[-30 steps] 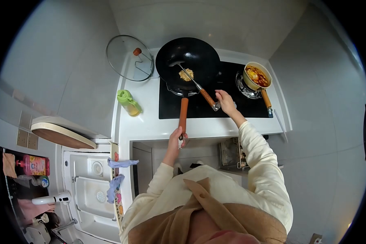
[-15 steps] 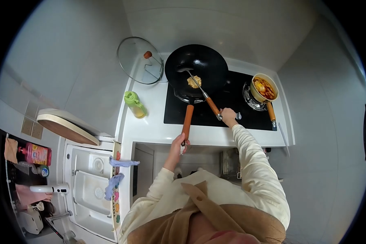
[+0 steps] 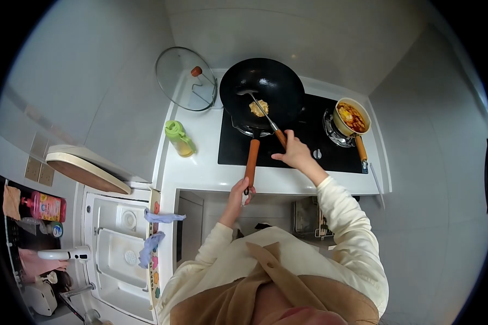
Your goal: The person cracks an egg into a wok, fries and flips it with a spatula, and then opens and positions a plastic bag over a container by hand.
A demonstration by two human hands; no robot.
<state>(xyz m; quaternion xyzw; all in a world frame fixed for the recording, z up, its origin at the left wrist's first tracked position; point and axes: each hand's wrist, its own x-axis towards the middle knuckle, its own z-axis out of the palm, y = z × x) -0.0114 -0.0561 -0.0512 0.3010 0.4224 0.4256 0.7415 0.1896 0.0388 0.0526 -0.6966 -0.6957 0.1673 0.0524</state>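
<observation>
Taking clock directions from the wok [image 3: 274,81], the left hand [image 3: 238,196] sits at 6 o'clock, its fingers closed round the far end of the handle [image 3: 252,157], which runs from the wok down past the counter's front edge. The right hand [image 3: 299,154] is at 5 o'clock, over the black hob [image 3: 233,154]. Its thumb and forefinger stand spread apart, with the wooden grip of the spatula [image 3: 265,114] running in between them; the grip's end is hidden, and I cannot tell how firmly the hand touches it.

The wok sits on the hob's left burner. The spatula lies aslant in it, blade toward 9 o'clock, shaft running out over the rim at 5 o'clock. One small, pale-brown piece of food [image 3: 256,108] lies in the wok on its 6 o'clock side, and the shaft crosses over it.

Between 3 and 4 o'clock, a cream pot [image 3: 344,128] of red and yellow food stands on the right burner, its wooden handle pointing between 5 and 6. Between 4 and 5 o'clock, a knob [image 3: 317,154] shows just beside the right hand.

A glass lid [image 3: 174,73] stands tilted in a wire rack just past 9 o'clock. At 8 o'clock a green-topped bottle [image 3: 180,141] is on the white counter [image 3: 195,176], with a round board [image 3: 87,173] farther out. Between 7 and 8 o'clock is the white sink [image 3: 98,238], two bluish cloths [image 3: 165,216] at its counter-side edge.
</observation>
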